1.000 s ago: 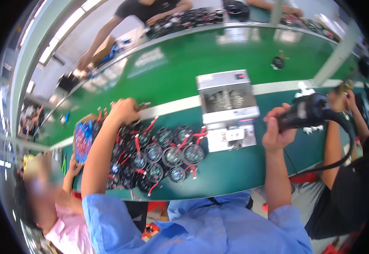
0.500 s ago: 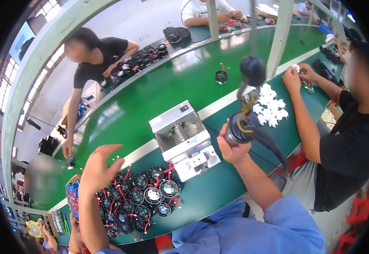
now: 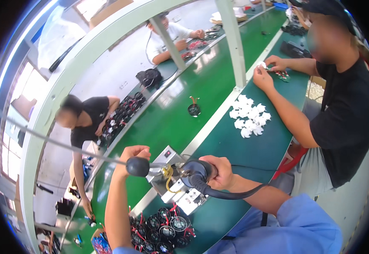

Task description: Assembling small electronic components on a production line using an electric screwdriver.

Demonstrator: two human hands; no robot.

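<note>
My right hand (image 3: 219, 172) is closed around the black body of a hanging electric screwdriver (image 3: 193, 172), seen almost end-on. A yellow loop and a hook tie it to a black ball (image 3: 137, 166) on a cord. Below the tool is a metal box-shaped machine (image 3: 168, 155), partly covered by it. My left hand (image 3: 134, 152) is raised left of the machine, its fingers bent and together; the ball hides part of it, and anything inside is out of sight. Several round black motor-like parts with red wires (image 3: 167, 232) lie on the bench below.
White plastic pieces (image 3: 249, 115) are heaped on the bench at right, beside a co-worker's arms (image 3: 284, 99). One black part (image 3: 194, 110) sits on the green belt (image 3: 167, 122). A pale frame post (image 3: 231, 42) rises across the belt. Another person (image 3: 92, 118) works at the far left.
My view has turned, so the scene sits differently. My left hand has moved toward the machine, and its spread fingers have come together. The screwdriver, still in my right hand, is now over the machine.
</note>
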